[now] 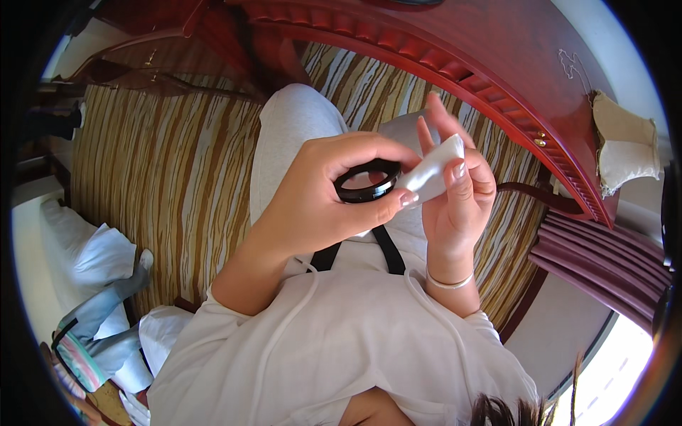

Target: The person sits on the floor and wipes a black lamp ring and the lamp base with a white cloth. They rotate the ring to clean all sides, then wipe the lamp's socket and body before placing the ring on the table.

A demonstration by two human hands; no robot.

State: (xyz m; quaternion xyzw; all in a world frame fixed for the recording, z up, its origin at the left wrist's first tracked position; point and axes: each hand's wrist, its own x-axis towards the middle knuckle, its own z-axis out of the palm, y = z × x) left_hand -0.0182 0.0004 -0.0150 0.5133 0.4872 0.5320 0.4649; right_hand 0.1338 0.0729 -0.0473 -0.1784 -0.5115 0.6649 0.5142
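My left hand [310, 186] is curled around a glossy black ring [369, 192] with an open or see-through middle; its exact kind I cannot make out. A white, shiny, flat piece [430, 172], perhaps a cloth or a sheet, stands between my two hands. Thumb and fingers of my right hand [460, 195] pinch its right side, while two other fingers stick up behind it. The left fingertips reach its near-left edge. Both hands are raised above my lap, and a pale bracelet [450, 284] circles the right wrist.
Ahead curves a dark red wooden desk [511, 64] with a carved edge. A cream lampshade [629, 145] is at the far right, above a purple curtain [597, 245]. Striped carpet [170, 163] covers the floor. Clothes [99, 312] and white pillows [103, 248] lie at the left.
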